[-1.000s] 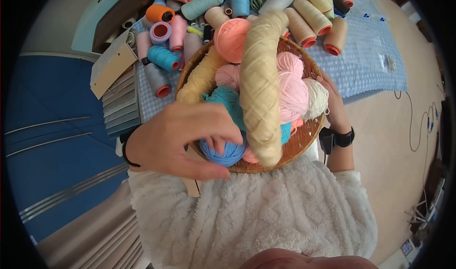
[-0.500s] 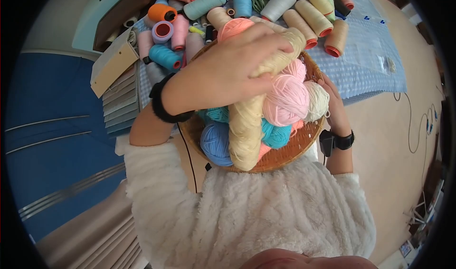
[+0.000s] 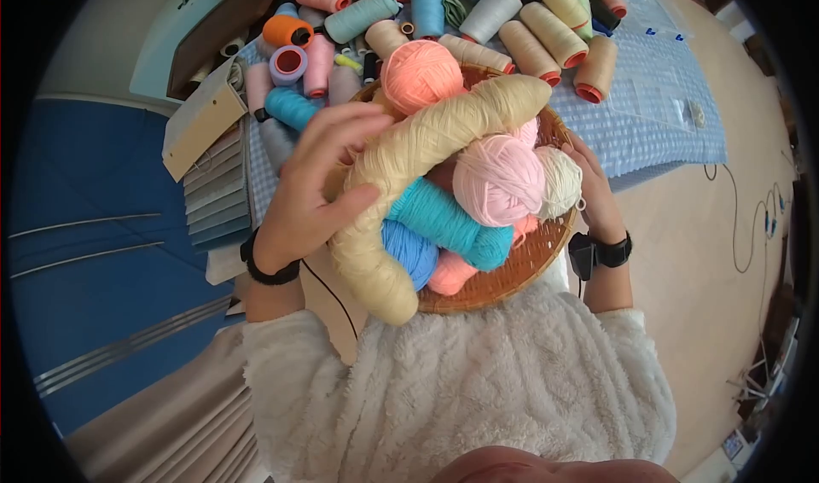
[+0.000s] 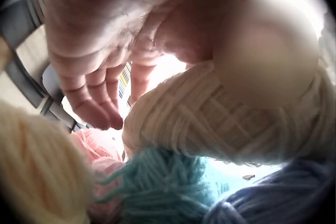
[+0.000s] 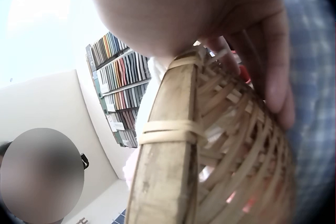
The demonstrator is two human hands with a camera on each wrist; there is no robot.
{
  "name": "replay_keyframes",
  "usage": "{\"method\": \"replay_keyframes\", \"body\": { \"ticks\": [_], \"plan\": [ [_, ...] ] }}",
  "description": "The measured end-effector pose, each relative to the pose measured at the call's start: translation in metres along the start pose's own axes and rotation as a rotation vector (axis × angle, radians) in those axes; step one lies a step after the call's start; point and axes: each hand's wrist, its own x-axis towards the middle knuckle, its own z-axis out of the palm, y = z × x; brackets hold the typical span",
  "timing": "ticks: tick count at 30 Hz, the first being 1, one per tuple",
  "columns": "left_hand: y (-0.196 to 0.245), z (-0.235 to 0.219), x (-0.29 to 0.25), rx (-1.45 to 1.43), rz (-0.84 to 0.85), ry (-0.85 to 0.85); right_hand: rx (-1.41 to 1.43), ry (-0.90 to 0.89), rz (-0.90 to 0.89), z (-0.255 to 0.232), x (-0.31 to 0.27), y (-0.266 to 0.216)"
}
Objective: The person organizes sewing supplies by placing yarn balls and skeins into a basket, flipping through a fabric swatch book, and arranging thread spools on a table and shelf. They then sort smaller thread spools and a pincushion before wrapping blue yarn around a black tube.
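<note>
A long cream yarn skein (image 3: 444, 137) lies bent across the left and far side of a round woven bamboo basket (image 3: 537, 265). My left hand (image 3: 299, 193) is at the skein's left side, fingers spread and loosely bent, with the thumb along its top; light shows between palm and skein in the left wrist view. Beneath and beside it sit a teal skein (image 3: 444, 218), a blue ball (image 3: 409, 253), a coral ball (image 3: 422, 75), a pink ball (image 3: 499, 180) and a white ball (image 3: 559, 183). My right hand (image 3: 597, 193) grips the basket's right rim (image 5: 168, 155), fingers down the outer wall.
Many thread cones, among them an orange one (image 3: 287, 31) and a beige one (image 3: 595, 69), crowd the blue checked cloth (image 3: 657, 137) beyond the basket. Fabric sample books (image 3: 205, 133) stand at the left table edge. The basket's near rim is against a fluffy white garment (image 3: 478, 381).
The cream skein has swung from upright down the basket's middle to its left and far side, uncovering the teal skein. My left hand moved over it, then back left. The right hand stayed.
</note>
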Motion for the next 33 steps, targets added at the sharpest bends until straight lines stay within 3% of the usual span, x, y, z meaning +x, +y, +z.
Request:
{"method": "replay_keyframes", "body": {
  "ticks": [3,6,9,12,15,18,22,26,29,30,33],
  "plan": [
    [-0.012,-0.008,-0.017,-0.096,0.246,-0.002,-0.004,0.011,-0.007,0.000,0.000,0.002],
    [-0.002,-0.005,-0.019,0.200,0.361,-0.267,-0.006,0.021,0.005,-0.001,0.002,0.001],
    [-0.002,0.013,-0.031,-0.017,0.203,0.005,-0.003,0.038,0.017,0.001,0.000,0.001],
    [0.004,0.016,-0.043,0.042,0.088,0.035,0.026,0.017,0.018,-0.006,0.004,0.007],
    [0.005,0.018,-0.044,0.079,0.183,0.059,0.049,0.047,0.023,-0.011,0.007,0.014],
    [0.018,0.028,-0.044,0.054,0.221,0.211,0.039,0.102,0.035,-0.015,0.008,0.021],
    [0.035,0.038,-0.036,0.028,0.151,-0.086,0.050,0.056,0.026,-0.017,0.006,0.018],
    [0.042,0.008,-0.038,0.307,0.266,-0.206,0.012,0.080,0.029,-0.011,0.003,0.012],
    [0.045,0.010,-0.040,0.367,0.413,-0.401,-0.015,0.064,0.026,-0.007,0.001,0.007],
    [0.048,0.019,-0.037,0.400,0.389,-0.453,-0.010,0.068,0.025,-0.007,0.001,0.008],
    [0.037,0.050,-0.035,0.519,0.538,-0.327,-0.003,0.089,0.023,-0.018,0.006,0.019]
  ]
}}
